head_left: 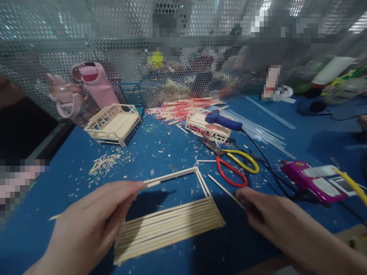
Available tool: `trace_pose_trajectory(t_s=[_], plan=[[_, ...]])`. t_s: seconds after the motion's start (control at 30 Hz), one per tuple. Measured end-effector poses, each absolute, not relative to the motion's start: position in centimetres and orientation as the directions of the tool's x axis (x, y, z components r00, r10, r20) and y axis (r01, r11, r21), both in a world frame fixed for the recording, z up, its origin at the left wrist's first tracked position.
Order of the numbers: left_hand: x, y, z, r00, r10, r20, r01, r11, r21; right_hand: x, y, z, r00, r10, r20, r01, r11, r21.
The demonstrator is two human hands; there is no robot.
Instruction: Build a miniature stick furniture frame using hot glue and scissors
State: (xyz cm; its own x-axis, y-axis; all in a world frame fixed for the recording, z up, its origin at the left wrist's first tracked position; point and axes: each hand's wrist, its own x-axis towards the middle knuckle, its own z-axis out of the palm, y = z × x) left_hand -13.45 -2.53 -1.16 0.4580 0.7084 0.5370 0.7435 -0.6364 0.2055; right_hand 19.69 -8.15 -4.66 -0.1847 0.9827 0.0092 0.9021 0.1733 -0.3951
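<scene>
My left hand [94, 221] pinches the corner of a stick frame [172, 214], a panel of glued wooden sticks with an open rectangle above it, held just over the blue table [160, 152]. My right hand [266, 214] is closed on a single thin stick [223, 188] that slants up and left toward the frame's right side. Red-and-yellow scissors [235, 166] lie just beyond my right hand.
A finished stick bench [113, 124] stands at the back left, another stick piece [206, 128] under a blue glue gun [223, 121]. Loose red-tipped sticks [180, 107] lie by a perforated screen [114, 46]. A magenta device [312, 179] sits at the right. Wood scraps litter the table.
</scene>
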Motion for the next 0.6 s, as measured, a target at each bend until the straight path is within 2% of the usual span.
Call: trace_pose_trajectory(t_s=[0.1, 0.17, 0.23, 0.3, 0.4, 0.53, 0.6], plan=[[-12.6, -2.4, -1.0, 0.565, 0.629, 0.534, 0.666, -0.73, 0.154, 18.9, -3.4, -1.7, -0.209, 0.974, 0.088, 0.919, 0.227, -0.324], [-11.6, -2.2, -0.9, 0.604, 0.595, 0.53, 0.622, -0.768, 0.155, 17.7, 0.8, -0.2, -0.287, 0.951, 0.115, 0.916, 0.307, -0.258], [-10.5, -1.9, -0.9, 0.626, 0.59, 0.511, 0.596, -0.784, 0.175, 16.0, 4.9, 0.2, -0.409, 0.91, 0.068, 0.885, 0.414, -0.215], [-9.6, -1.5, -0.9, 0.626, 0.597, 0.502, 0.596, -0.781, 0.187, 14.0, 7.8, -0.1, -0.453, 0.89, 0.051, 0.862, 0.452, -0.229], [-9.1, -0.9, -1.3, 0.615, 0.607, 0.504, 0.623, -0.765, 0.162, 11.8, 8.4, -0.5, -0.486, 0.867, 0.108, 0.831, 0.496, -0.251], [-8.8, -0.4, -1.8, 0.605, 0.608, 0.514, 0.623, -0.763, 0.17, 11.3, 4.4, 0.3, -0.649, 0.759, 0.044, 0.669, 0.598, -0.441], [-8.4, -0.3, -1.8, 0.61, 0.591, 0.528, 0.603, -0.778, 0.175, 11.7, 2.4, 0.7, -0.711, 0.702, 0.024, 0.606, 0.631, -0.484]])
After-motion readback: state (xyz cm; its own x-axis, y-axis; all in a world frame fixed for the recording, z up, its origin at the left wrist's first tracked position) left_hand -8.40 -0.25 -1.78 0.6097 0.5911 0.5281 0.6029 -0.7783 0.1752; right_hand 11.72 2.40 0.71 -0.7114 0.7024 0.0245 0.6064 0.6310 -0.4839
